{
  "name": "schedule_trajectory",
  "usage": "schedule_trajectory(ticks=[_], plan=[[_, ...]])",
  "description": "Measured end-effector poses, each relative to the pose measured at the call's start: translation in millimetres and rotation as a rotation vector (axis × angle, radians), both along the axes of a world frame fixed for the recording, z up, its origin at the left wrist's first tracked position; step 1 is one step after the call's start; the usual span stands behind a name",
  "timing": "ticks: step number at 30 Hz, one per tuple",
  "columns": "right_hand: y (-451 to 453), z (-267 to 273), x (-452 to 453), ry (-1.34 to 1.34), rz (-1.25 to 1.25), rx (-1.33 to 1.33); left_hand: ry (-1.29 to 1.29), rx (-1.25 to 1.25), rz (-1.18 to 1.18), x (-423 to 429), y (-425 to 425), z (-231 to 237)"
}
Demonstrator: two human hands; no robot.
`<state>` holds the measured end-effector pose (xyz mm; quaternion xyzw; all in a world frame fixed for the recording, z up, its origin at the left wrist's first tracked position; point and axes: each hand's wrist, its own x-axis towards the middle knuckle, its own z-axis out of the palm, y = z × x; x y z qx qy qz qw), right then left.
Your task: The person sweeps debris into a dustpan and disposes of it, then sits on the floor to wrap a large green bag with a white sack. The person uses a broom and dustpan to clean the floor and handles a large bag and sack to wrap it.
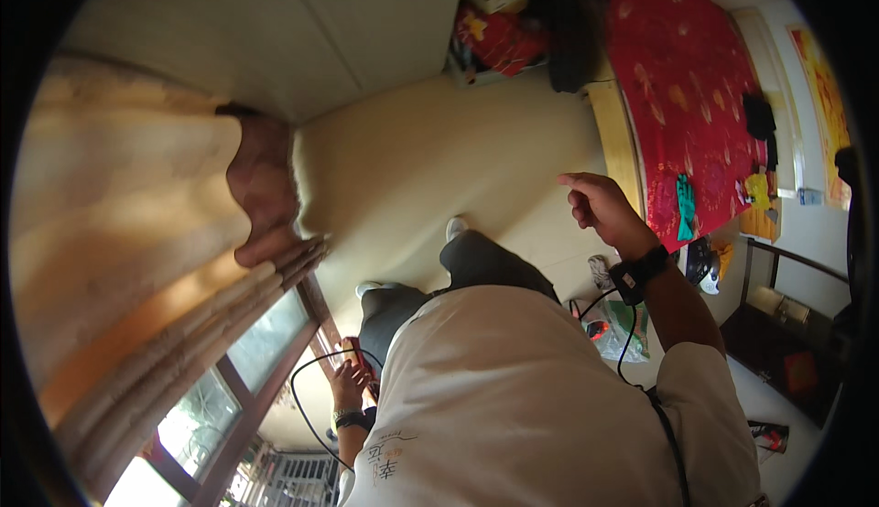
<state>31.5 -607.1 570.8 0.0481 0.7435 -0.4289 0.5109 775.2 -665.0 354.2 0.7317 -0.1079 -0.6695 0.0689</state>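
Observation:
My right hand (599,208) is raised over the floor, beside the bed. Its index finger points forward and the other fingers curl loosely, with nothing visible in them. A black band with a small box (635,277) circles that wrist, and a black cable hangs from it. Low on the left, my left hand (351,382) is at a reddish-brown object (357,349) near the door frame. Whether it grips that object or only touches it is unclear, as a cable loop and my body partly cover the area. My left wrist also wears a dark band (351,419).
A patterned curtain (137,184) hangs on the left by a glazed wooden door (233,397). Ahead stands a pale cabinet (261,26). On the right, a bed with a red cover (687,81) bears a green glove (685,206). Plastic bags (621,332) and a shoe (600,272) lie on the floor.

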Motion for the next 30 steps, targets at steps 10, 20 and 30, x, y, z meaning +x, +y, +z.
schedule_trajectory(ticks=[10, 20, 30], plan=[[54, -6, -57, -0.041, -0.244, 0.023, -0.049, -0.267, -0.424, -140, -208, 29], [91, 12, -76, 0.124, -0.57, 0.133, 0.017, -0.109, -0.663, -345, -357, -53], [119, -19, -125, 0.083, -0.799, 0.077, 0.214, -0.244, -0.926, -546, -429, -41]])
